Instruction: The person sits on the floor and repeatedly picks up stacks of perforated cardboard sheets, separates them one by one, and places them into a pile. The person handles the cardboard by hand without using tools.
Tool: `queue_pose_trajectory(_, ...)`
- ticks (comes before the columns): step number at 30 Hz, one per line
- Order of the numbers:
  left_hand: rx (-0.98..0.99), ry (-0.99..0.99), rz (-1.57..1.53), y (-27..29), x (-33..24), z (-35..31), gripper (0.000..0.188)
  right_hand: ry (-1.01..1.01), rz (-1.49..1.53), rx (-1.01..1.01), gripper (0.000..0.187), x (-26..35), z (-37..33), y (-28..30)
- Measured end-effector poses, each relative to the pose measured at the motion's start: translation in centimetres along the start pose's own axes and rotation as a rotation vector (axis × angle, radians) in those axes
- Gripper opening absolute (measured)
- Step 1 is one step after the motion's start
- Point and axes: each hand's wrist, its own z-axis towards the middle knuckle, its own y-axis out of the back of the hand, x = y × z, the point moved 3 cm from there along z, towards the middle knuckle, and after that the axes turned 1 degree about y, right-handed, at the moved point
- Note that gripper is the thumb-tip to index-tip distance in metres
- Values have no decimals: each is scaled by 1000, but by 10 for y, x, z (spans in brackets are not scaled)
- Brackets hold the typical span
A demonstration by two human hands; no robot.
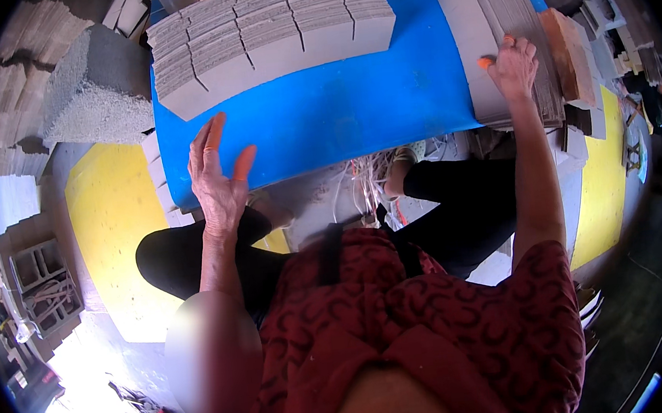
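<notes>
My left hand [217, 178] is held over the near left edge of the blue table, fingers stretched and thumb apart, with nothing in it. Orange covers sit on some fingertips of both hands. At the right end of the table my right hand [516, 73] lies on a stack of grey cardboard sheets [475, 45]. Its thumb presses the stack's pale face while the fingers curl over the sheet edges. How many sheets it grips is hidden. Farther back stands a long block of stacked grey cardboard [275, 44], its top cut by several dark slits.
The blue tabletop [337, 102] spans the front. An orange-brown block [569, 56] stands beside the right stack. A large grey block [96, 86] and more cardboard piles [6, 102] are at the left. Yellow boards [115, 235] flank my legs. Shredded strips [368, 179] lie under the table.
</notes>
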Motion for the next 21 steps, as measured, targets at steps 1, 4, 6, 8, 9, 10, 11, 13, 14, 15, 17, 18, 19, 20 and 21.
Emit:
queue_pose_trajectory(1, 7, -11, -4, 0, 0, 1, 54, 24, 39, 3, 61, -1, 9, -5)
queue_pose_trajectory(4, 24, -4, 30, 6, 6, 0, 48, 49, 78, -20, 47, -4, 23, -30)
queue_pose_trajectory(6, 15, -32, -14, 16, 10, 4, 46, -3, 219, 113, 47, -21, 39, -45)
queue_pose_trajectory(8, -1, -60, -26, 26, 16, 10, 43, 4, 279, 111, 44, -32, 46, -51)
queue_pose_trajectory(9, -17, -78, -16, 29, 19, 17, 42, 34, 275, 32, 41, -33, 44, -51)
queue_pose_trajectory(10, -31, -104, -16, 30, 24, 26, 40, 47, 294, -6, 39, -44, 44, -60)
queue_pose_trajectory(11, -48, -95, 15, 31, 34, 31, 40, 65, 316, -41, 37, -43, 44, -68)
queue_pose_trajectory(13, -82, -78, 69, 32, 56, 40, 40, -55, 319, 81, 39, -27, 45, -50)
queue_pose_trajectory(14, -107, -93, 87, 27, 66, 47, 40, -87, 284, 74, 39, -26, 45, -44)
queue_pose_trajectory(15, -130, -108, 107, 24, 75, 54, 41, -119, 251, 69, 39, -25, 46, -42)
queue_pose_trajectory(17, -173, -158, 194, 16, 90, 71, 41, -115, 270, -42, 38, -21, 47, -31)
queue_pose_trajectory(18, -193, -191, 258, 9, 95, 78, 41, -79, 319, -148, 36, -21, 47, -22)
queue_pose_trajectory(19, -212, -224, 322, 5, 101, 84, 42, -43, 367, -253, 35, -19, 48, -13)
queue_pose_trajectory(20, -188, -233, 353, 0, 108, 89, 41, 7, 605, -267, 35, -9, 45, -5)
queue_pose_trajectory(21, -162, -243, 380, -5, 114, 94, 41, 56, 840, -276, 35, 12, 38, 9)
